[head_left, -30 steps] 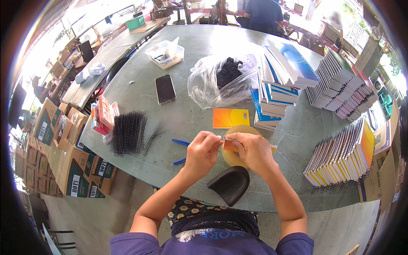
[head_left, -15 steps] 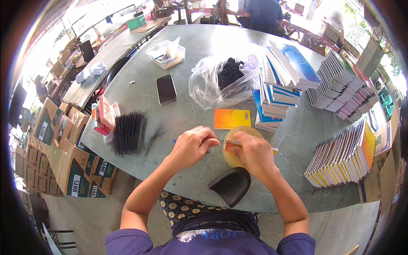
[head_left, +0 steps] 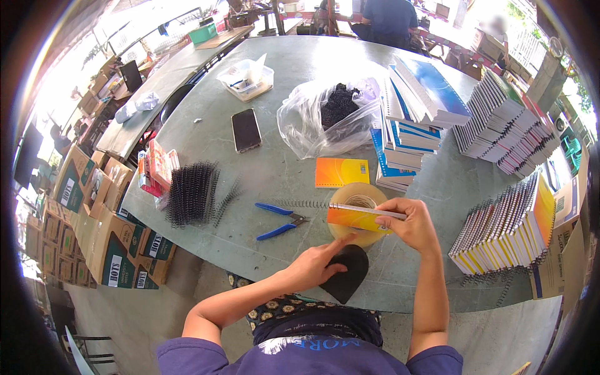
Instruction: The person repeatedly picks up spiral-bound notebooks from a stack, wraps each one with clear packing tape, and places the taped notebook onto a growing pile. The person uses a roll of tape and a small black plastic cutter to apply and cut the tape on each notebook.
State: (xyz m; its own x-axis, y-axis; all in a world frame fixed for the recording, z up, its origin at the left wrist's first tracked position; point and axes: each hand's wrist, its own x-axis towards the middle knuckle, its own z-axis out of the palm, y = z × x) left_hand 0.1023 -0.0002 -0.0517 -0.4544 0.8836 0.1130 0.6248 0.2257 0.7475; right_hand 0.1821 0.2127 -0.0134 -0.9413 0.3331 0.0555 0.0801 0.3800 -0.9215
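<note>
Small yellow-orange notebook point(head_left: 357, 218) pinched in the right hand point(head_left: 409, 225), held edge-up just above a tape roll point(head_left: 358, 199), spine side turned left, seemingly so that the loose wire coil point(head_left: 304, 204) trailing leftward from it can feed along the punched edge. Right hand closed on the notebook's right end, thumb and fingers clamped along the top edge, steadying it in the air rather than on the table point(head_left: 300, 69). Left hand point(head_left: 317, 265) lower and nearer the body, apart from the right, holding nothing, index finger stretched up toward the underside of the notebook and the tape roll; touching or just short, cannot tell. Beside the left hand, a dark rounded pad point(head_left: 347, 281) lying at the table's near edge. Just left of the hands, blue-handled pliers point(head_left: 278, 220), jaws open, kept within easy reach, probably for trimming coil ends. Farther left, a heap of black coils point(head_left: 192, 194) and a few small red boxes point(head_left: 153, 172). Beyond the hands, a second orange notebook point(head_left: 341, 172) lying flat, a clear bag point(head_left: 325, 122) of black pieces, a dark phone point(head_left: 245, 129), a small plastic tub point(head_left: 247, 78). Right of the right hand, rows of spiral-bound notebooks point(head_left: 506, 231) leaning on edge, bound spines up; farther back, blue-covered stacks point(head_left: 415, 119). Cartons point(head_left: 94, 231) piled on the floor far left.
</note>
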